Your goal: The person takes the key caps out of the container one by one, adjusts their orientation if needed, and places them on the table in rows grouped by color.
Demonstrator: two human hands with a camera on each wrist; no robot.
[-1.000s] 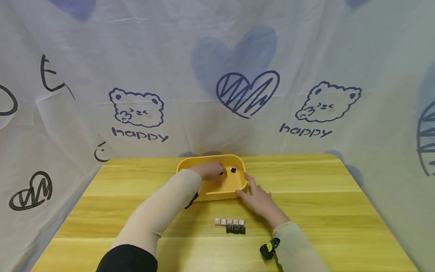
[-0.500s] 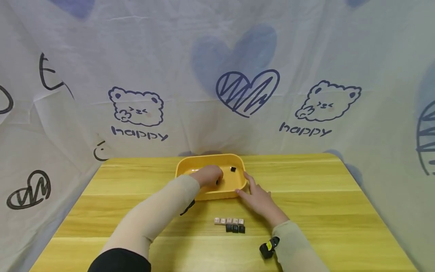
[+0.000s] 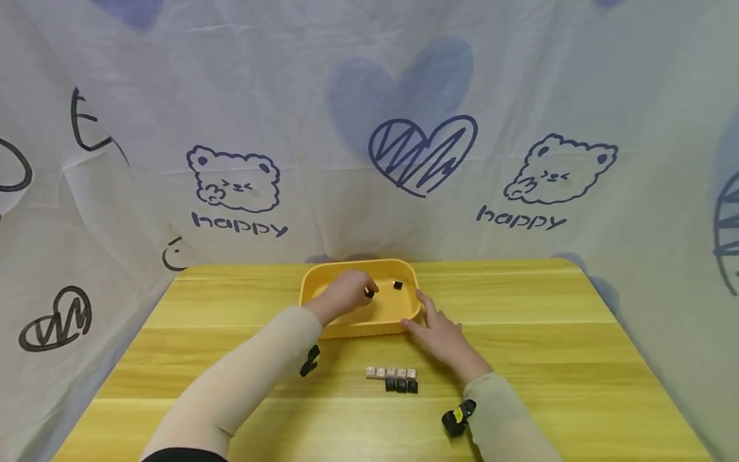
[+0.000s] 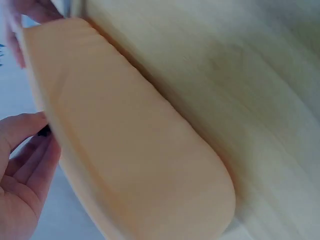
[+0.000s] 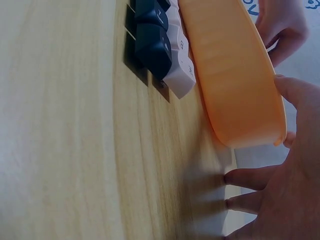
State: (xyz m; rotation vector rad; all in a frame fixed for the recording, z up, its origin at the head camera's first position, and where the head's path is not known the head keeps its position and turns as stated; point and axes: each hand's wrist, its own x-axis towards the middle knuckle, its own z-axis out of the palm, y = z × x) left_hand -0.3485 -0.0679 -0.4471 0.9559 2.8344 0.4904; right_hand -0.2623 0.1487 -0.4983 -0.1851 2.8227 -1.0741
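Left hand [image 3: 345, 295] now lifting out of yellow tray [image 3: 359, 330], fingertips pinching black keycap [image 3: 369, 292], earlier hidden under palm. Second black keycap [image 3: 398, 285] lying at 3 o'clock of it. Right hand [image 3: 441, 336] staying flat, fingers relaxed, bracing tray corner. Keycap rows [image 3: 392, 379] waiting at 6 o'clock; pick seems done.

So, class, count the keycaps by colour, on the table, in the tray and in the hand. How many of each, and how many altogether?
White keycaps in the row on the table: 5
Black keycaps on the table: 3
Black keycap loose in the yellow tray: 1
Black keycap pinched by the left hand: 1
Total: 10
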